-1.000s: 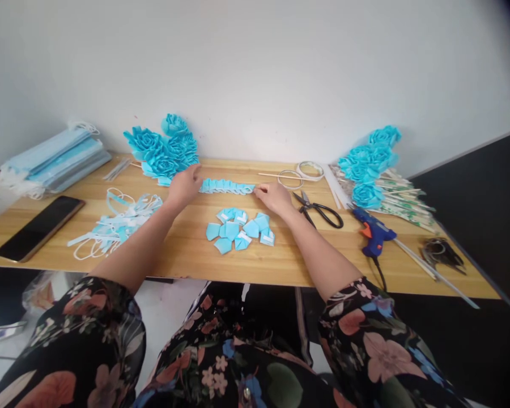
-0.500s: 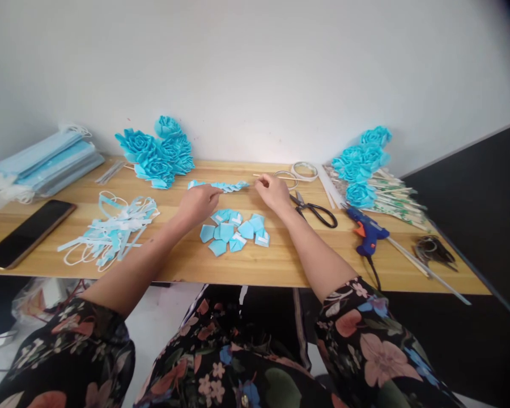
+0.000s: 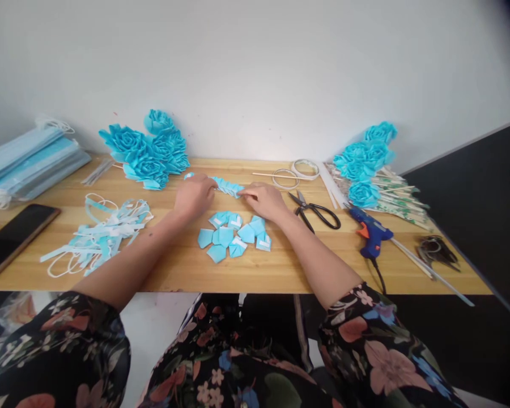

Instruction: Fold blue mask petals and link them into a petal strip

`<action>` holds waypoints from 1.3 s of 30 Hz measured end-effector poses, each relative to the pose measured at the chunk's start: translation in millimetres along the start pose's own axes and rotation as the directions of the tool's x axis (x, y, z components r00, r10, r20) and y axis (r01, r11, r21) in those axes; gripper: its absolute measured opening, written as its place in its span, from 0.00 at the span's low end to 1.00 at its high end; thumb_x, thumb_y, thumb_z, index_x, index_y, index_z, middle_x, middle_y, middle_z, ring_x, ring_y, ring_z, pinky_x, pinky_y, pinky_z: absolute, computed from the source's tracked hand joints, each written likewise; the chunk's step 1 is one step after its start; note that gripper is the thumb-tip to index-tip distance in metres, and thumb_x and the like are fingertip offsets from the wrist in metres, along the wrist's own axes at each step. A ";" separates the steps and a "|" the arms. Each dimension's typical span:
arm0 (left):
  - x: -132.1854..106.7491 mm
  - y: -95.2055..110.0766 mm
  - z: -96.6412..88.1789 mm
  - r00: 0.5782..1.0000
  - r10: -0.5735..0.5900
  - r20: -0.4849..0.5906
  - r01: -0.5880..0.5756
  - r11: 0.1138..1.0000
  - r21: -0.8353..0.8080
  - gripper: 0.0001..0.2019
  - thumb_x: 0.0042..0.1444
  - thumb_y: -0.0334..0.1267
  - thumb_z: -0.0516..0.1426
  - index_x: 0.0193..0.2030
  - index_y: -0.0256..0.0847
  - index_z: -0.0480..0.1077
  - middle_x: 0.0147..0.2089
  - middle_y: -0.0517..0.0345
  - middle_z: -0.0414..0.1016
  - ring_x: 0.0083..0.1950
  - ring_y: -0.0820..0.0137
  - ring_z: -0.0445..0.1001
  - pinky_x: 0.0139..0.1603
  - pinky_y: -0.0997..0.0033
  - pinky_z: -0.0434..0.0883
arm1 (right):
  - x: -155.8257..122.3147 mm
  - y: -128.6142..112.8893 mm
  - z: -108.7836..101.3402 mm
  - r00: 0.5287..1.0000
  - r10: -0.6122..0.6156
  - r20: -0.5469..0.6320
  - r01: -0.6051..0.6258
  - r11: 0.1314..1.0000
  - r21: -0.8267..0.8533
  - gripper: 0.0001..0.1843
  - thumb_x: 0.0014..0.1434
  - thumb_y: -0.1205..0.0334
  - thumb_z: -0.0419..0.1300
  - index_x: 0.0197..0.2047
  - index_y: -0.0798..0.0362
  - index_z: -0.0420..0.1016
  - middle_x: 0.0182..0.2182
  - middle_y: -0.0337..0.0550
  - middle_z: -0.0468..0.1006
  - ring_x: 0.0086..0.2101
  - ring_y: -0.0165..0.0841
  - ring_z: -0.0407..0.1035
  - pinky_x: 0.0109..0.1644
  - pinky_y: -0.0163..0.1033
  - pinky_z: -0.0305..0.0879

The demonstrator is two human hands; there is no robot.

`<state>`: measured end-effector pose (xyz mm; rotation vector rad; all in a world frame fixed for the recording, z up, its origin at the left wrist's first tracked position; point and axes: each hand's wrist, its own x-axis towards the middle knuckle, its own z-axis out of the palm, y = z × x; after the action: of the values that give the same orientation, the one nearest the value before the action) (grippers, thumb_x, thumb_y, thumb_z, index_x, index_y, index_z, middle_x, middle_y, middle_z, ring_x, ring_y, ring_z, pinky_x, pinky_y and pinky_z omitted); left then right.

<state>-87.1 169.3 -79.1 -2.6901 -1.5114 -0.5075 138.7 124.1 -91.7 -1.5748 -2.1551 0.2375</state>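
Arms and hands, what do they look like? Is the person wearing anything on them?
The left hand and right hand are bare: no gloves, no rings or watch that I can see. The forearms are bare too. Higher up are a left sleeve and a right sleeve of black cloth printed with pink, orange and blue flowers and green leaves.
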 end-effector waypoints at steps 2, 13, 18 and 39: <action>-2.0 8.7 2.1 0.999 0.053 -0.014 -0.053 0.997 -0.047 0.20 0.60 0.34 0.47 0.48 0.39 0.79 0.45 0.46 0.80 0.47 0.59 0.76 0.47 0.61 0.69 | -0.5 -0.6 -0.1 1.000 -0.022 0.020 0.023 0.999 -0.031 0.19 0.61 0.69 0.53 0.48 0.45 0.83 0.48 0.40 0.82 0.49 0.37 0.73 0.49 0.39 0.66; -4.4 18.3 15.1 0.985 0.140 0.105 -0.128 0.985 -0.112 0.22 0.61 0.32 0.47 0.52 0.43 0.79 0.41 0.49 0.81 0.42 0.60 0.77 0.45 0.59 0.68 | -0.8 -1.3 -2.6 0.999 -0.015 0.051 0.016 1.000 -0.021 0.20 0.60 0.70 0.53 0.46 0.46 0.83 0.46 0.41 0.82 0.47 0.38 0.73 0.48 0.40 0.65; -3.1 20.1 13.6 0.980 0.143 0.138 -0.133 0.988 -0.078 0.21 0.60 0.31 0.48 0.52 0.45 0.79 0.41 0.50 0.81 0.41 0.61 0.77 0.44 0.62 0.68 | -0.6 -1.8 -5.0 0.987 0.158 -0.017 -0.153 0.975 0.161 0.17 0.59 0.69 0.52 0.49 0.49 0.76 0.42 0.39 0.84 0.40 0.37 0.75 0.43 0.39 0.65; -8.1 13.7 12.1 0.984 0.152 0.089 -0.132 0.972 -0.195 0.20 0.60 0.33 0.49 0.50 0.43 0.80 0.44 0.50 0.82 0.44 0.60 0.78 0.45 0.63 0.71 | 4.3 15.2 8.6 0.993 -0.076 -0.092 0.077 0.997 0.009 0.30 0.56 0.77 0.49 0.57 0.50 0.77 0.56 0.44 0.76 0.57 0.42 0.64 0.64 0.48 0.59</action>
<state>-76.3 157.3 -90.9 -2.9862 -1.3405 -0.5386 146.8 134.2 -104.2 -1.4640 -2.1337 0.1509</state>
